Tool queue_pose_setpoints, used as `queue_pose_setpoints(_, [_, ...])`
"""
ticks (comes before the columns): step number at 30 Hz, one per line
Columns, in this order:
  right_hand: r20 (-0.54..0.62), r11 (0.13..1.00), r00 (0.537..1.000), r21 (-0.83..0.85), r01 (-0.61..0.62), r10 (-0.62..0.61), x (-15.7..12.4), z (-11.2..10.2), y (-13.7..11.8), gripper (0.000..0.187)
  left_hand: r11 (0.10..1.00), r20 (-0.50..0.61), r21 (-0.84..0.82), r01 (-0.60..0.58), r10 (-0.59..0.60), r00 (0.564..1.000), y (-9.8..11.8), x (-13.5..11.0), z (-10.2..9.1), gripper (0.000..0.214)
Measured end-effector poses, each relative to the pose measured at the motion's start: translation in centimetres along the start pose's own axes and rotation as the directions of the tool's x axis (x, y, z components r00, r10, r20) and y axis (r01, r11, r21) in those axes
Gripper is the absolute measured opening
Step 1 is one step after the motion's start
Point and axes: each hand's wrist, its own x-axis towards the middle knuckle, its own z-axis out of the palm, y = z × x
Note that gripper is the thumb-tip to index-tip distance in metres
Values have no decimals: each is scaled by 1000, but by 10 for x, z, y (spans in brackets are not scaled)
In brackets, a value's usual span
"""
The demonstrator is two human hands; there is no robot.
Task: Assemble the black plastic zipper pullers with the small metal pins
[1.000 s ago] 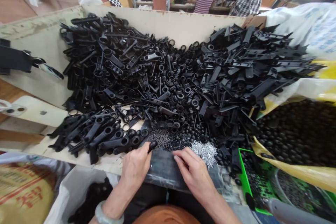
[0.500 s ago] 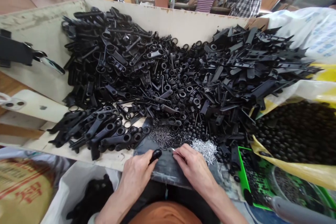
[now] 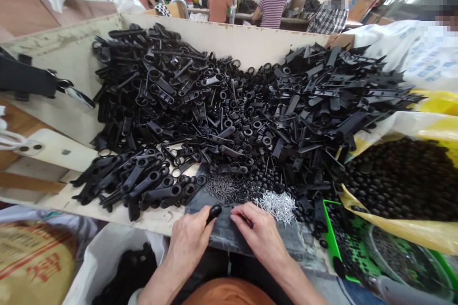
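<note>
Lower centre: left hand, fingers closed round one black part; right hand, fingers pinched on a small item we cannot identify. Just beside it: silver pins. Lower left: black handles side by side, we judge assembled. Upper half: heaped loose pieces, we judge yet unfitted.

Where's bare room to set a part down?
Dark mat between left hand and right hand; pale board strip in front of lined-up black parts. Crowded: the mat's far side, with silver pins, and heaped black parts beyond.
</note>
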Motion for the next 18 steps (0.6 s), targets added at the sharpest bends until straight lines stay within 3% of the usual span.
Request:
queue_pose_setpoints(11, [-18, 994, 999, 108, -26, 28, -1, 4, 0, 15, 994, 3, -105, -16, 16, 1000, 0, 12, -6, 17])
queue_pose_setpoints(15, [-53, 966, 991, 235, -105, 121, -1, 7, 2, 13, 980, -55, -198, -3, -8, 998, 2, 11, -8, 23])
queue_pose_setpoints(18, [-58, 894, 968, 401, -201, 243, 3, 13, 2, 14, 954, -87, -298, 41, -70, 994, 9, 11, -8, 30])
